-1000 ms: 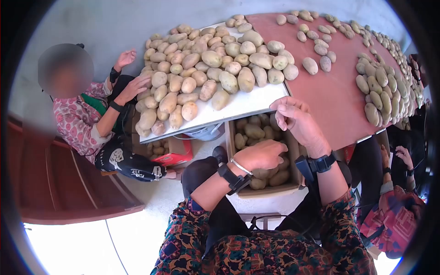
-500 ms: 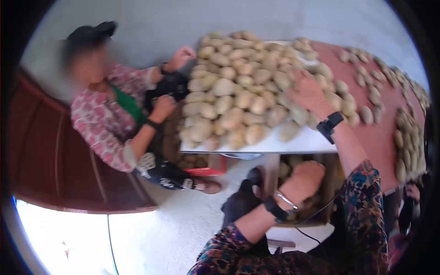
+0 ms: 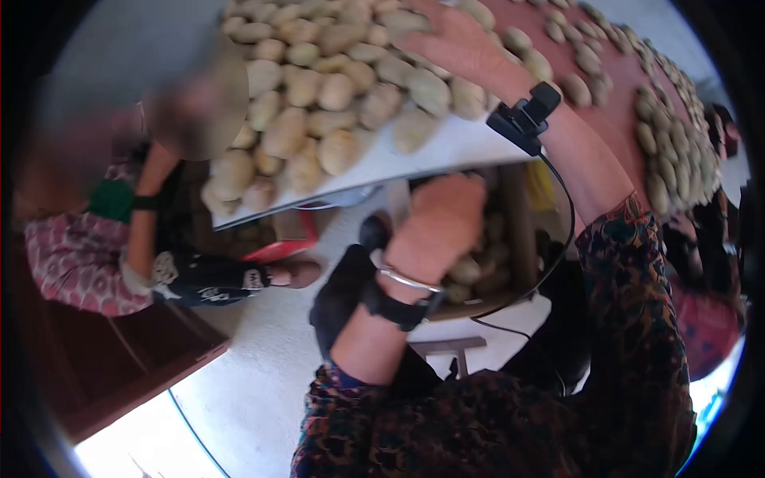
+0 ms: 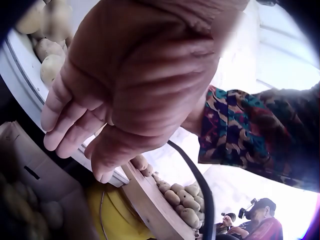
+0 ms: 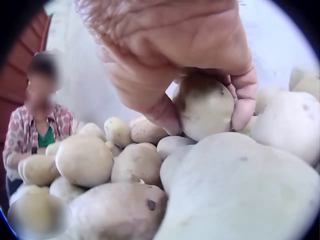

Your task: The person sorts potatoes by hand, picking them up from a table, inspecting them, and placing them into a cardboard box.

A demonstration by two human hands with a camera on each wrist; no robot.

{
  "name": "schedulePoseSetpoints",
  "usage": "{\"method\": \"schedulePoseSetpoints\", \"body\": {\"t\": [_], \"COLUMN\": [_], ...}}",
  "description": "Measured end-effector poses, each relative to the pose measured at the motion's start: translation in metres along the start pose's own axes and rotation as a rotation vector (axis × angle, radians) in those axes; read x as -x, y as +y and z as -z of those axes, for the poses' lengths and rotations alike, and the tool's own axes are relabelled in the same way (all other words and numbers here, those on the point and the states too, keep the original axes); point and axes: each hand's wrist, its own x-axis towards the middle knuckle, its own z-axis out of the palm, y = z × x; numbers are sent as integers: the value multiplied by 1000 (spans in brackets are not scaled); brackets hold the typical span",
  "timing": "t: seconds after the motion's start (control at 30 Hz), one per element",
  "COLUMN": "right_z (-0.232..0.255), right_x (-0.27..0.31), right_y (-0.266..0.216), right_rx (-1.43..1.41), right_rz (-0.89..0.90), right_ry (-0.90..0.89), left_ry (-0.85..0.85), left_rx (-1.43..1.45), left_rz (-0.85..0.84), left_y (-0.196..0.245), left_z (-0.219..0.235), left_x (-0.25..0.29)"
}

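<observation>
My right hand [image 3: 460,49] reaches over the pile of potatoes [image 3: 335,92] on the white tabletop. In the right wrist view its thumb and fingers pinch a small round potato [image 5: 206,107], just behind a large pale potato [image 5: 240,190] in the foreground. My left hand [image 3: 441,221], with a bracelet at the wrist, hangs over an open box of potatoes [image 3: 522,271] below the table's front edge. The left wrist view shows its fingers loosely bent with nothing between them, the palm partly in shadow.
To the left sits another person [image 3: 92,263], near a red box [image 3: 279,247]. On the right, the reddish tabletop [image 3: 610,127] bears more potatoes in rows and heaps. A yellow object [image 4: 112,212] stands beside the cardboard box. A black cable [image 3: 570,239] hangs from my right wrist.
My right hand has moved from above the table's front edge forward into the pile and now pinches a potato. The left hand stays over the box. The head view has shifted.
</observation>
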Motion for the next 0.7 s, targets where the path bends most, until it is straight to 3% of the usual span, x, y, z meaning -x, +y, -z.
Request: {"method": "schedulePoseSetpoints", "body": {"t": [0.03,0.07,0.1,0.17,0.23,0.37,0.4,0.53,0.63,0.7], "right_z": [12,28,36,47,65,56,49,50,83,83], "right_x": [16,34,52,86,134,186,199,224,213,211], "right_y": [3,0,-3,-5,-1,11,17,30,-1,-5], "right_rx": [-18,-40,-74,-116,-138,-151,-19,355,207,238], "right_rz": [-24,-34,-41,-52,-31,-87,-54,-1,-72,41], "right_ry": [-31,-51,-76,-106,-336,-423,-443,-510,-516,-439], "left_ry": [294,99,211,159,140,33,59,122,97,61], "left_rx": [-19,-111,-98,-172,-172,-97,-105,-107,-121,-95], "left_rz": [-153,26,-13,71,96,169,152,52,13,71], "left_y": [-17,-8,-17,-14,-13,-8,-6,-7,-24,-7], "left_z": [-13,6,7,25,32,36,35,29,15,19], "left_x": [5,-1,4,8,16,14,16,15,1,5]}}
